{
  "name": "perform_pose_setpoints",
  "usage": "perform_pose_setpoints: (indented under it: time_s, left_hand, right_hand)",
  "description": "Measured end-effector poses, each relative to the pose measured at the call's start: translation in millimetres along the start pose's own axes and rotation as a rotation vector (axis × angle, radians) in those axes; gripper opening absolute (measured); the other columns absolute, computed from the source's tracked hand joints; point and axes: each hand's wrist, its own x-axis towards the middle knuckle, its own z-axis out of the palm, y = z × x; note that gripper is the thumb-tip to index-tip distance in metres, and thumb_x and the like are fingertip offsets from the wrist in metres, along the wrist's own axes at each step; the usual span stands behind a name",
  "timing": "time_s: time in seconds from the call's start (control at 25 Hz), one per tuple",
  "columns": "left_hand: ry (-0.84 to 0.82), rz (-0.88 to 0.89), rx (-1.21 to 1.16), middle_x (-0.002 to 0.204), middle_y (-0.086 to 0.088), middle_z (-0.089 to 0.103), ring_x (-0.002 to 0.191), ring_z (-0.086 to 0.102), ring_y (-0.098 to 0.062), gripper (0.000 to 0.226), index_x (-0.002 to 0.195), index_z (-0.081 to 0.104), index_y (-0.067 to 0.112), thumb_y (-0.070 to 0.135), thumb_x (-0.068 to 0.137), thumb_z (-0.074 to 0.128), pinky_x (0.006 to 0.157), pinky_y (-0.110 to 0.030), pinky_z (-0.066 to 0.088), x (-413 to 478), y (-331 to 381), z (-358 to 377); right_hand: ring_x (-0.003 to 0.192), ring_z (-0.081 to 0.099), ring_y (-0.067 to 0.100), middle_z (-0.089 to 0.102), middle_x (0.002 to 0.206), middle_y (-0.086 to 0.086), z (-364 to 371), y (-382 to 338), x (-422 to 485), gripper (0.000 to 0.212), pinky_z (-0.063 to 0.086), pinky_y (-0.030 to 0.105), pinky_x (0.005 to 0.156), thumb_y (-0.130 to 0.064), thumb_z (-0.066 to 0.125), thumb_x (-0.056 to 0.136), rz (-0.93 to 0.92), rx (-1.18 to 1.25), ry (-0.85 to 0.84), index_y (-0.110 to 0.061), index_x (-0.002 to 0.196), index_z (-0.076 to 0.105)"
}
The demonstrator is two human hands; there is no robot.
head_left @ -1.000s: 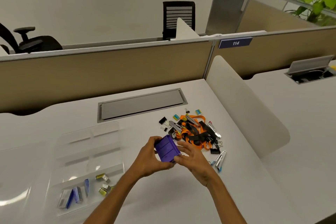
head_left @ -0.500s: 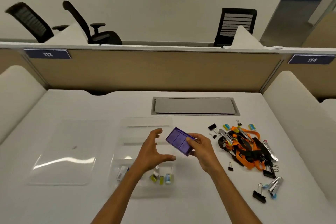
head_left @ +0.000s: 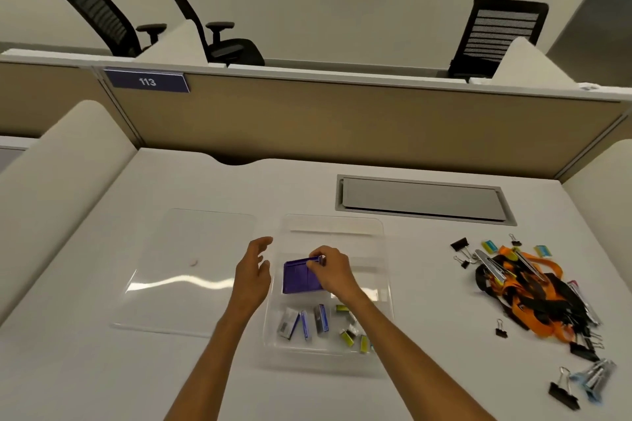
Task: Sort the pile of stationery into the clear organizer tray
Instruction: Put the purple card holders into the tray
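Note:
The clear organizer tray (head_left: 384, 251) lies on the white desk in front of me. My right hand (head_left: 333, 272) pinches the upper right corner of a flat purple box (head_left: 297, 275), which sits low in the tray's middle compartment. My left hand (head_left: 253, 275) hovers just left of the tray with relaxed fingers and holds nothing. The tray's near compartments hold blue staple boxes (head_left: 309, 319) and small yellow-green pieces (head_left: 349, 335). The stationery pile (head_left: 533, 287) of orange and black lanyards, metal clips and binder clips lies at the right.
The tray's clear lid (head_left: 186, 272) lies flat to the left. A grey cable hatch (head_left: 422, 200) sits behind the tray. Loose black binder clips (head_left: 501, 328) lie near the pile, more by the front right. Padded dividers flank the desk; a beige partition stands behind.
My right hand carried the purple box leftward from near the pile and down into the tray. My left hand let go of it and opened. My view swung left.

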Motion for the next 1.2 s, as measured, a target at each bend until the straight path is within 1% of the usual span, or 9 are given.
perform_pose_setpoints:
  time_s: [0.16,0.28,0.4,0.56,0.64,0.76,0.92,1.08,1.2]
  left_hand:
    - [-0.016,-0.019,-0.013,0.135,-0.009,0.053,0.126,0.051,-0.023,0.045,0.131,0.047,0.008,-0.013,0.092,0.038,0.109,-0.035,0.040,4.0,-14.6,2.2]
    - [-0.027,-0.021,-0.019,0.135,-0.009,0.054,0.125,0.051,-0.023,0.043,0.131,0.046,0.009,-0.010,0.093,0.040,0.104,-0.028,0.040,6.2,-19.4,4.3]
    - [-0.019,-0.026,-0.044,0.135,-0.009,0.054,0.123,0.053,-0.024,0.038,0.130,0.047,0.010,-0.004,0.095,0.043,0.101,-0.029,0.041,10.1,-19.7,5.6]
    - [-0.025,-0.014,-0.092,0.135,-0.009,0.055,0.122,0.054,-0.025,0.034,0.131,0.047,0.011,0.005,0.097,0.047,0.101,-0.033,0.043,15.2,-10.3,13.4]
    - [-0.036,0.005,-0.107,0.137,-0.008,0.053,0.123,0.053,-0.025,0.035,0.132,0.047,0.012,0.009,0.097,0.049,0.098,-0.032,0.044,16.7,-1.4,23.9]
    - [-0.082,0.031,-0.118,0.140,-0.007,0.052,0.125,0.052,-0.025,0.038,0.134,0.047,0.014,0.011,0.096,0.051,0.097,-0.032,0.043,18.3,15.5,48.5]
    - [-0.172,0.161,-0.135,0.133,-0.006,0.057,0.123,0.054,-0.025,0.037,0.129,0.051,0.016,0.004,0.094,0.053,0.102,-0.034,0.042,14.0,45.3,94.5]
    - [-0.299,0.241,-0.082,0.132,-0.002,0.058,0.121,0.054,-0.022,0.037,0.128,0.051,0.017,0.003,0.093,0.055,0.099,-0.030,0.042,1.5,83.4,152.8]
    - [-0.389,0.288,-0.052,0.131,-0.003,0.059,0.121,0.055,-0.022,0.036,0.127,0.053,0.015,0.002,0.093,0.055,0.101,-0.029,0.042,-11.5,108.7,195.9]
  right_hand:
    - [0.091,0.054,0.014,0.062,0.117,0.013,21.8,2.4,0.5,0.023,0.049,0.022,0.072,-0.014,0.059,0.095,0.067,-0.016,0.030,-0.006,0.116,0.058]
    - [0.094,0.055,0.014,0.061,0.117,0.009,20.8,0.7,-2.4,0.031,0.048,0.021,0.078,-0.022,0.064,0.092,0.062,-0.019,0.056,-0.008,0.119,0.058]
    - [0.098,0.060,0.015,0.065,0.114,0.006,2.0,-5.9,-2.9,0.031,0.045,0.018,0.083,-0.025,0.067,0.090,0.017,-0.024,0.145,-0.009,0.116,0.063]
    - [0.084,0.059,0.007,0.071,0.102,0.003,-47.7,-4.8,-6.3,0.018,0.038,0.000,0.066,-0.021,0.067,0.089,-0.018,-0.030,0.277,-0.010,0.104,0.069]
    - [0.082,0.059,0.006,0.071,0.099,0.001,-74.9,3.1,-12.4,0.016,0.038,-0.003,0.061,-0.020,0.067,0.090,-0.015,-0.025,0.322,-0.010,0.101,0.070]
    - [0.082,0.061,0.006,0.072,0.097,0.001,-108.7,23.0,-27.0,0.014,0.039,-0.002,0.063,-0.019,0.066,0.090,0.016,-0.022,0.366,-0.010,0.100,0.071]
    - [0.081,0.062,0.007,0.073,0.098,0.002,-141.6,61.9,-52.2,0.012,0.041,0.002,0.065,-0.020,0.066,0.089,0.096,-0.001,0.385,-0.012,0.096,0.071]
    - [0.081,0.062,0.007,0.074,0.098,0.002,-174.7,110.7,-78.3,0.011,0.044,0.007,0.069,-0.020,0.066,0.089,0.182,0.020,0.412,-0.012,0.095,0.071]
    - [0.076,0.060,0.004,0.073,0.095,0.002,-201.0,145.2,-97.7,0.008,0.043,0.005,0.065,-0.018,0.066,0.089,0.241,0.036,0.439,-0.012,0.092,0.070]
